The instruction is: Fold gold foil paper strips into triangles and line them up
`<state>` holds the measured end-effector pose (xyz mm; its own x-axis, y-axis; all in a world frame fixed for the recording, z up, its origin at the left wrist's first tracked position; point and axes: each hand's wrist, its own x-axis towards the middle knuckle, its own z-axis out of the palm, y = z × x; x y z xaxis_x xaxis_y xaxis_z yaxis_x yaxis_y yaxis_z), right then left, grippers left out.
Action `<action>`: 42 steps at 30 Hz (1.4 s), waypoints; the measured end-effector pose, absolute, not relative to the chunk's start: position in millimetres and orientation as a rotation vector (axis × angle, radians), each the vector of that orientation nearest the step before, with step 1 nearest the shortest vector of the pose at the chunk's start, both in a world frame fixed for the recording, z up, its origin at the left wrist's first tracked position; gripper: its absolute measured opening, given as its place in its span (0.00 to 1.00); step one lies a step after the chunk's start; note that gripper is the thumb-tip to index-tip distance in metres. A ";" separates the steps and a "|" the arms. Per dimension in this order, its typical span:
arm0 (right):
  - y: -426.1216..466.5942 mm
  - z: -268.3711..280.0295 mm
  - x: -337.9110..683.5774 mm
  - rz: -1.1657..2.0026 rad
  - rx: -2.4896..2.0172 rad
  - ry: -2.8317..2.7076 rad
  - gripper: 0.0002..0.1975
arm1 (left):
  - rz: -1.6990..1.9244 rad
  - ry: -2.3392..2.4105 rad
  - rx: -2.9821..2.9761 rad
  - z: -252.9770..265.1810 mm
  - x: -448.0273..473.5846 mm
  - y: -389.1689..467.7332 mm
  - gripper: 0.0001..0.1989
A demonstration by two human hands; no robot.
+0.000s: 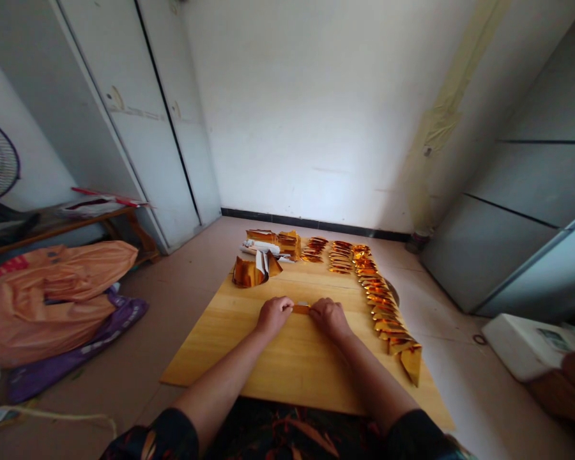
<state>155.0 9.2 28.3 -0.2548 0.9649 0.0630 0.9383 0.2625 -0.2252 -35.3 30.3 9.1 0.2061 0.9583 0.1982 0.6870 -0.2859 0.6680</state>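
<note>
Over the middle of the wooden table [211, 345], a small strip of gold foil paper [301, 309] is stretched between my two hands. My left hand [275, 314] pinches its left end, and my right hand [332, 317] has closed fingers on its right end. A pale edge shows along the top of the strip. Beyond my left hand stands a curved stack of gold foil sheets [249, 273]. Down the table's right side runs a long row of folded gold foil pieces [382, 306], nearest to my right hand.
Shorter rows of folded foil [340, 257] and white-backed paper bundles [261, 246] lie along the table's far edge. An orange sack [62, 294] rests on the floor at left. A white box [531, 345] is at right, below a grey cabinet [503, 223].
</note>
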 end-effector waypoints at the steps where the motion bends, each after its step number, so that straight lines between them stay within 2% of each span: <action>1: 10.0 26.3 154.6 0.229 -1.790 -2.313 0.12 | 0.837 1.532 2.010 8.7 -34.6 31.2 0.06; 14: 1.7 24.5 139.8 0.213 -1.974 -2.028 0.11 | 0.838 1.666 1.820 10.1 -25.8 33.6 0.12; 21: 2.4 27.1 134.9 0.226 -2.045 -1.988 0.08 | 0.780 1.745 1.826 18.4 -19.4 31.5 0.06; 27: 1.0 25.6 133.9 0.176 -2.056 -2.032 0.06 | 0.831 1.797 1.814 15.0 -15.7 27.1 0.06; 42: -0.4 25.0 135.6 0.174 -2.054 -2.035 0.09 | 0.713 1.828 2.173 11.1 -16.0 24.4 0.10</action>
<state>135.6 -0.4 25.0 0.0204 0.9961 0.0858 0.9670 0.0022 -0.2549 -16.0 24.4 11.1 0.1121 0.9679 0.2248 0.8645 -0.2065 0.4583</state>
